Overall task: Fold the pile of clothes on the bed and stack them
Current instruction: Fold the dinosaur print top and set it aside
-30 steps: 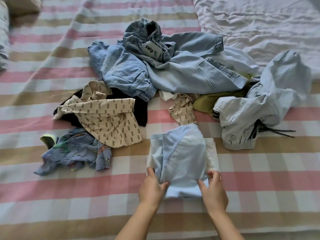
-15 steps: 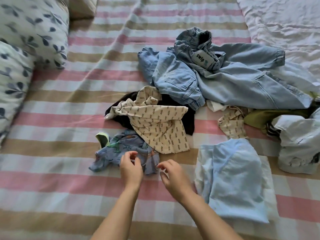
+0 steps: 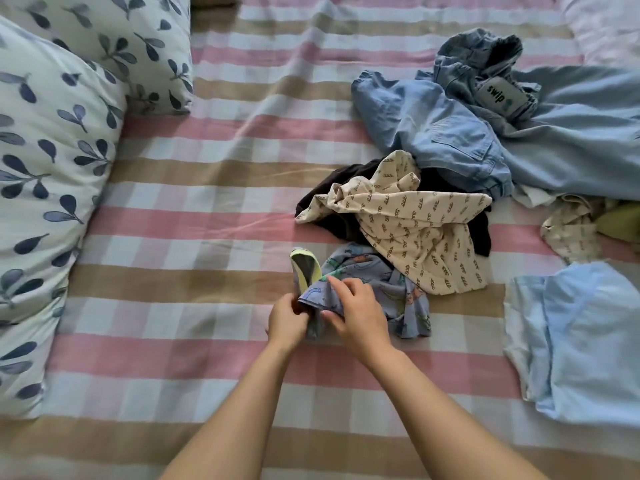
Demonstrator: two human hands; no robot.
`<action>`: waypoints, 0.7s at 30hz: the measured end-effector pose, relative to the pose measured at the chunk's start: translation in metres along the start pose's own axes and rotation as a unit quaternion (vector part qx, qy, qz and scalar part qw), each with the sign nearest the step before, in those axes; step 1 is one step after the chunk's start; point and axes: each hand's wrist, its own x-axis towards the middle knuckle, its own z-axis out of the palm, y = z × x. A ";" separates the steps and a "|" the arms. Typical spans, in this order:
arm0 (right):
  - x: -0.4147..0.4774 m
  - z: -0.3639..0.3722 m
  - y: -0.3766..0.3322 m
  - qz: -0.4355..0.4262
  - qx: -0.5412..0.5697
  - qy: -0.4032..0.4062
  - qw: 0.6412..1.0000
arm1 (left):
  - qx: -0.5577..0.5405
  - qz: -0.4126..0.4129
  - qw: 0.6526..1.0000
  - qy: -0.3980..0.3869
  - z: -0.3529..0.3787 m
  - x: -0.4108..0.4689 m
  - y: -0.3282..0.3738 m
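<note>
A cream patterned top (image 3: 415, 223) lies at about 1 o'clock from the hands. Its lower edge is draped over the far side of the small blue printed garment (image 3: 394, 289), and a dark garment (image 3: 332, 206) shows beneath it. Farther off, at 1 to 2 o'clock, is a heap of jeans (image 3: 450, 133), and an olive piece (image 3: 620, 223) shows at the right edge. A folded pale blue garment (image 3: 585, 341) lies flat at 3 o'clock, apart from the heap. Two leaf-print pillows (image 3: 45, 168) fill the 9 to 11 o'clock side.

The printed garment sits crumpled just ahead of the hands. Its long axis runs roughly from 10 to 4 o'clock, with a yellow-edged opening (image 3: 304, 268) standing up at the 10 o'clock end. The left hand (image 3: 289, 320) has its fingers curled round the near corner. The right hand (image 3: 358, 313) pinches the same fabric just beside it, between thumb and fingers.

Everything rests on a bed sheet (image 3: 180, 237) checked in pink, tan and white.
</note>
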 end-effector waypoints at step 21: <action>-0.050 -0.095 0.020 0.001 0.482 -0.024 0.876 | 0.063 0.201 0.978 -0.009 -0.030 -0.051 0.072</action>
